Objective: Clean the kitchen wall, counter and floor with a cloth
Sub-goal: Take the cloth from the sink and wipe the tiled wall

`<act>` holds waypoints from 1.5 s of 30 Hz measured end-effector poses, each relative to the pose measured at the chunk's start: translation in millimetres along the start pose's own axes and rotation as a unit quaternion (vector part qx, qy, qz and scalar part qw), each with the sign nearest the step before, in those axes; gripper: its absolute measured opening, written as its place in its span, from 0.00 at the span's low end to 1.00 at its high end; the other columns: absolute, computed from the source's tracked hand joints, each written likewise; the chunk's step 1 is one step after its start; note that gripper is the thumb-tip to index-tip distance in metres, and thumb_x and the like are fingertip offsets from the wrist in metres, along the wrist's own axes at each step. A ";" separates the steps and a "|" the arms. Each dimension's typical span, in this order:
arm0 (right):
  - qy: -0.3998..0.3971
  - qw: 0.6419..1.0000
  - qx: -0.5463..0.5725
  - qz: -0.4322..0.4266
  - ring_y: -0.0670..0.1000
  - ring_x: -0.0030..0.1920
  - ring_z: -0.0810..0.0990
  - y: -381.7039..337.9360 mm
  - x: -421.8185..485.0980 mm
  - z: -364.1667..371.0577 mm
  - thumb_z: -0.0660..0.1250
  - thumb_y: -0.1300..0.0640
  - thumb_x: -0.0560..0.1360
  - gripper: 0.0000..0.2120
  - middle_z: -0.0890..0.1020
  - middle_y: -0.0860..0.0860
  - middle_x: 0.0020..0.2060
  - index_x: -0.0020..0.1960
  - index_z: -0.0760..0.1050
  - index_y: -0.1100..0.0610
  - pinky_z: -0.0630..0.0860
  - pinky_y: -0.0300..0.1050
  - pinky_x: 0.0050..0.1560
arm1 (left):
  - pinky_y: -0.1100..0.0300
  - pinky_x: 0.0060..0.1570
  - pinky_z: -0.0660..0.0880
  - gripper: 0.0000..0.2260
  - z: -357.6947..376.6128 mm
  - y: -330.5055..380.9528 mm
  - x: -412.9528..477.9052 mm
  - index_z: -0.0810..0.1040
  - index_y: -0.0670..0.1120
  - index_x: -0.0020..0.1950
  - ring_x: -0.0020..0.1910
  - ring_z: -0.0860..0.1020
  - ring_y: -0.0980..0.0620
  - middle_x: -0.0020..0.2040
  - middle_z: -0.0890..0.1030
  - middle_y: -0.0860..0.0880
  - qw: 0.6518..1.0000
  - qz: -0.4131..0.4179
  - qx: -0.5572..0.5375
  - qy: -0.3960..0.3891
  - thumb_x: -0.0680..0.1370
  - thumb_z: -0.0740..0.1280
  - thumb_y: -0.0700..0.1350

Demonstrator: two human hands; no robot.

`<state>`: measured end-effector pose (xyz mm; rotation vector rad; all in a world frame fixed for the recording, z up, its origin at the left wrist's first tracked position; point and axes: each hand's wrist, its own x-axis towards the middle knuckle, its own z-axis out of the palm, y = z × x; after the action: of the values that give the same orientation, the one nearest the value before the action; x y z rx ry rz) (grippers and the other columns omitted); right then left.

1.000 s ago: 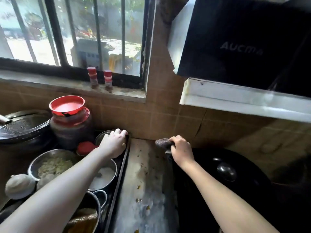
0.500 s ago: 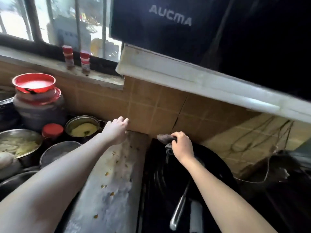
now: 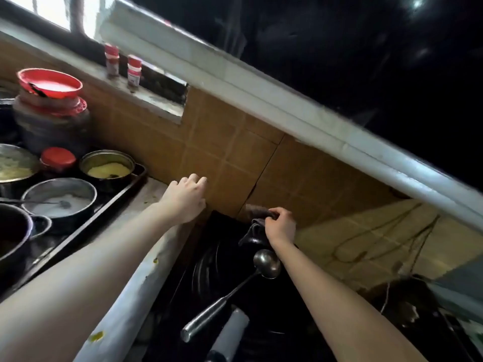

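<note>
Right hand (image 3: 281, 227) fingers clamped on dark cloth (image 3: 257, 222), pressed against tiled wall (image 3: 227, 152) above black wok (image 3: 235, 270). Left hand (image 3: 184, 198) fingers loosely curled, empty, at the wall above the surface (image 3: 146, 259).

Daylight pouring in from the window (image 3: 60, 11) at upper left — blown out to plain white, no detail behind the bars. Strong falloff toward the right: range hood (image 3: 366, 61) nearly pure black, a couple of small glare spots near the top right corner. Glossy sheen on the brown wall tiles (image 3: 230, 158). Whole frame tilted and smeared with motion blur, worst along the hood's white edge — straight lines bowed by the wide lens. Forearms soft and oversized at the bottom edge.
</note>
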<state>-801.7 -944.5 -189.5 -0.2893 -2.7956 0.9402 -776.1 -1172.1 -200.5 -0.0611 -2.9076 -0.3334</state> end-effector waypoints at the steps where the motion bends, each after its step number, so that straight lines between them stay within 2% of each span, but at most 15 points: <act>1: 0.009 1.000 0.013 0.012 0.54 0.52 0.80 -0.9 -0.4 5.1 0.63 0.63 0.76 0.11 0.81 0.54 0.54 0.57 0.78 0.58 0.76 0.42 0.47 | 0.50 0.54 0.69 0.19 1.3 -1.2 -1.5 0.63 0.45 0.68 0.61 0.72 0.42 0.62 0.69 0.44 1.000 0.005 0.011 0.004 0.78 0.58 0.48; 4: 0.024 0.996 0.063 0.053 0.54 0.49 0.81 -6.7 -2.5 17.8 0.65 0.64 0.75 0.10 0.81 0.53 0.53 0.55 0.79 0.58 0.79 0.45 0.46 | 0.51 0.53 0.70 0.18 0.9 -15.4 1.7 0.63 0.45 0.68 0.60 0.72 0.43 0.62 0.70 0.44 0.999 0.003 0.045 0.010 0.79 0.58 0.48; 8: 0.031 0.978 0.166 0.124 0.50 0.44 0.78 -10.7 1.9 20.0 0.66 0.65 0.74 0.09 0.79 0.52 0.47 0.54 0.78 0.58 0.73 0.39 0.37 | 0.51 0.55 0.69 0.20 -13.3 -26.1 16.7 0.61 0.44 0.70 0.61 0.71 0.43 0.63 0.69 0.43 0.998 -0.004 0.064 0.010 0.80 0.58 0.48; 12: 0.036 0.957 0.224 0.180 0.53 0.46 0.79 -8.8 21.3 22.4 0.67 0.65 0.73 0.08 0.78 0.53 0.46 0.49 0.74 0.53 0.78 0.44 0.45 | 0.53 0.51 0.69 0.20 -9.5 -7.2 27.7 0.62 0.46 0.70 0.59 0.73 0.44 0.61 0.70 0.44 0.998 0.009 0.042 0.041 0.79 0.57 0.49; 16: 0.037 0.936 0.287 0.201 0.57 0.50 0.78 -7.0 54.1 29.5 0.65 0.67 0.74 0.11 0.77 0.57 0.51 0.53 0.71 0.56 0.78 0.52 0.55 | 0.54 0.50 0.67 0.20 4.8 10.7 41.0 0.60 0.46 0.70 0.59 0.72 0.45 0.61 0.69 0.45 0.998 0.003 0.033 0.057 0.79 0.56 0.48; 18: 0.043 0.930 0.312 0.189 0.58 0.49 0.78 -5.8 70.1 32.9 0.65 0.70 0.73 0.10 0.78 0.59 0.53 0.53 0.73 0.62 0.77 0.50 0.53 | 0.54 0.50 0.66 0.19 13.4 17.3 49.7 0.60 0.47 0.70 0.59 0.72 0.45 0.61 0.69 0.45 0.998 -0.013 0.014 0.056 0.79 0.56 0.47; 22: 0.061 0.921 0.355 0.152 0.55 0.44 0.76 -17.6 99.0 24.4 0.63 0.71 0.74 0.11 0.77 0.59 0.45 0.36 0.69 0.60 0.76 0.50 0.53 | 0.54 0.49 0.66 0.19 31.4 26.5 63.0 0.61 0.48 0.69 0.59 0.72 0.45 0.60 0.69 0.46 0.997 -0.037 -0.018 0.065 0.78 0.58 0.48; 24: 0.066 0.915 0.376 0.129 0.54 0.48 0.76 -19.7 117.6 15.2 0.63 0.69 0.75 0.05 0.75 0.56 0.50 0.44 0.68 0.61 0.75 0.50 0.58 | 0.54 0.50 0.66 0.20 37.7 27.7 66.1 0.60 0.48 0.69 0.59 0.72 0.44 0.60 0.69 0.46 0.996 -0.041 -0.026 0.076 0.79 0.58 0.49; 28: 0.065 0.902 0.425 0.029 0.55 0.59 0.75 -29.3 159.5 0.4 0.59 0.60 0.79 0.11 0.74 0.54 0.60 0.58 0.68 0.49 0.73 0.45 0.59 | 0.52 0.54 0.68 0.20 44.8 19.9 71.6 0.60 0.49 0.70 0.60 0.72 0.45 0.62 0.69 0.46 0.991 -0.066 -0.027 0.110 0.79 0.57 0.50; 32: 0.181 0.893 0.410 -0.039 0.55 0.60 0.74 -68.4 184.3 -23.9 0.59 0.61 0.79 0.15 0.70 0.56 0.65 0.65 0.68 0.58 0.71 0.39 0.51 | 0.53 0.55 0.67 0.20 43.6 14.4 74.7 0.59 0.49 0.71 0.61 0.71 0.46 0.63 0.68 0.47 0.988 -0.074 0.003 0.132 0.80 0.56 0.52; 35: 0.213 0.878 0.419 -0.088 0.53 0.57 0.75 -93.2 199.0 -28.2 0.58 0.62 0.79 0.15 0.72 0.56 0.61 0.65 0.68 0.60 0.70 0.38 0.48 | 0.55 0.54 0.67 0.20 43.1 4.3 74.8 0.58 0.50 0.71 0.62 0.71 0.47 0.64 0.67 0.47 0.986 -0.067 0.056 0.139 0.80 0.56 0.53; 38: 0.276 0.890 0.324 -0.164 0.56 0.57 0.78 -105.8 213.8 -22.8 0.60 0.63 0.79 0.14 0.76 0.58 0.60 0.64 0.72 0.61 0.71 0.35 0.46 | 0.54 0.55 0.68 0.21 40.1 -7.3 75.5 0.58 0.50 0.71 0.62 0.71 0.48 0.64 0.67 0.48 0.982 -0.083 0.089 0.141 0.80 0.56 0.54; 41: 0.259 0.913 0.090 -0.302 0.56 0.60 0.75 -101.8 228.7 -3.8 0.58 0.62 0.80 0.14 0.75 0.58 0.63 0.63 0.74 0.60 0.70 0.36 0.50 | 0.54 0.55 0.69 0.21 40.8 -10.2 78.5 0.59 0.51 0.70 0.61 0.71 0.49 0.64 0.67 0.49 0.978 -0.095 0.099 0.159 0.79 0.57 0.54; 43: 0.205 0.885 -0.134 -0.395 0.56 0.63 0.72 -90.7 238.5 8.4 0.58 0.62 0.79 0.15 0.72 0.56 0.65 0.64 0.73 0.58 0.68 0.46 0.61 | 0.55 0.55 0.70 0.21 43.5 -8.4 79.8 0.59 0.51 0.69 0.61 0.72 0.49 0.64 0.67 0.50 0.977 -0.084 0.101 0.169 0.79 0.57 0.55; 45: 0.178 0.805 -0.356 -0.440 0.57 0.65 0.69 -79.0 247.7 15.2 0.57 0.60 0.79 0.15 0.72 0.54 0.64 0.65 0.72 0.56 0.63 0.52 0.65 | 0.56 0.55 0.70 0.21 49.9 -7.4 78.6 0.58 0.52 0.71 0.61 0.71 0.50 0.65 0.67 0.50 0.979 -0.070 0.101 0.164 0.79 0.56 0.55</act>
<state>-1054.2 -955.8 -127.0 0.6438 -2.3275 -0.3552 -863.6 -1166.7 -232.7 0.2111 -2.6036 -0.0591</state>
